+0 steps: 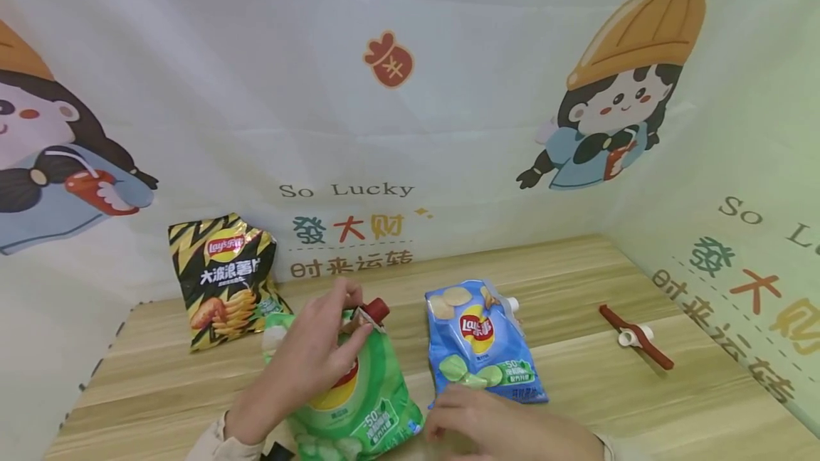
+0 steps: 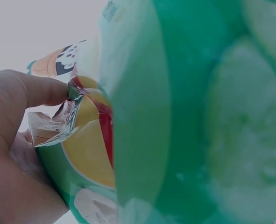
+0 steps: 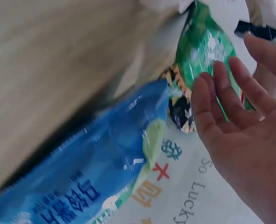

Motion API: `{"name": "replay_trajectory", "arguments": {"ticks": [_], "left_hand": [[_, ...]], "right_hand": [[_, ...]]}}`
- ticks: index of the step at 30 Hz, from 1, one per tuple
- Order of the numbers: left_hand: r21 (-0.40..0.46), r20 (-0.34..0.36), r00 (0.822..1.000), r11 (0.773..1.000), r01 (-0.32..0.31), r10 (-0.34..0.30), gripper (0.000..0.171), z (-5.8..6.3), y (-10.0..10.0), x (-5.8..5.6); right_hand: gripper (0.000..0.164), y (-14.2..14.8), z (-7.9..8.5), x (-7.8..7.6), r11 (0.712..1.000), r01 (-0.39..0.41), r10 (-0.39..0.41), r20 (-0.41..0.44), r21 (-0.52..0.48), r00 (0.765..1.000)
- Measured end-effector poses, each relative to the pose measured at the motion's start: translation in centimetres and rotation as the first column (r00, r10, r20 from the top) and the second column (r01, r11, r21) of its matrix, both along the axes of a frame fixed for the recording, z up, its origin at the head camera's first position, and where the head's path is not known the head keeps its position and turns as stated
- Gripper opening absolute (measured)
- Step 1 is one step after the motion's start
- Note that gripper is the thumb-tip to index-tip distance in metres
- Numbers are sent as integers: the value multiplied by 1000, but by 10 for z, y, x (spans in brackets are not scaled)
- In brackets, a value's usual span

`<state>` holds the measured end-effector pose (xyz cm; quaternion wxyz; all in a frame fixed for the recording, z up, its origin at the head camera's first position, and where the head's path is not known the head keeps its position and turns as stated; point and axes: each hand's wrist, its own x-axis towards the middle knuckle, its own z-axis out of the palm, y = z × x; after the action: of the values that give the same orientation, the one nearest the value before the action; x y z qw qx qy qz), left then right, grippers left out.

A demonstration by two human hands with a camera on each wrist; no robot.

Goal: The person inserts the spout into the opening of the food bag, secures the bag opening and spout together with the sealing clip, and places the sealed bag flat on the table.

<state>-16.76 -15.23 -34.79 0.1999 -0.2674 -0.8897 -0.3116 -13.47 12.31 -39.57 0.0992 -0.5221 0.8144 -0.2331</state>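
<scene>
My left hand point(image 1: 310, 354) pinches the upper part of a green Lay's potato chip bag point(image 1: 387, 383). In the left wrist view, thumb and fingers hold its crumpled, torn silver edge point(image 2: 53, 126). A dark red cap point(image 1: 376, 309) shows by the bag's top corner, beside the fingers. My right hand point(image 1: 490, 424) is just below a blue Lay's chip bag point(image 1: 480, 347); the right wrist view has its fingers point(image 3: 236, 93) loosely spread, holding nothing. A white cap point(image 1: 512, 303) sticks out at the blue bag's upper right edge.
A black-and-yellow striped Lay's bag point(image 1: 224, 283) leans against the printed cloth backdrop point(image 1: 256, 105) at the back left. On the right of the wooden table point(image 1: 576, 290) lies a dark red bar with a white spout piece point(image 1: 634, 336). Cloth also bounds the right side.
</scene>
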Motion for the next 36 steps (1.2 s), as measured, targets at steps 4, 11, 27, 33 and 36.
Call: {"name": "replay_trajectory", "arguments": {"ticks": [4,11,27,33,36], "left_hand": [[3,-16,1000,1000,6,-6,35,0,0,0],[-27,-57,998,1000,-10,8,34,1,-2,1],[-52,-43,998,998,-44,41,32,4,-5,2],[-47,-32,999,998,-40,38,32,5,-8,1],[-47,-9,999,998,-42,42,33,5,-8,1]], "right_hand": [[24,-3,-13,4,987,-147,156,-160,61,975],[18,-11,-43,3,966,-253,256,-304,51,917],[11,-5,-27,9,975,-214,197,-231,-54,953],[17,12,4,12,996,0,0,-7,-85,1000],[16,20,12,11,980,107,-108,5,-170,994]]}}
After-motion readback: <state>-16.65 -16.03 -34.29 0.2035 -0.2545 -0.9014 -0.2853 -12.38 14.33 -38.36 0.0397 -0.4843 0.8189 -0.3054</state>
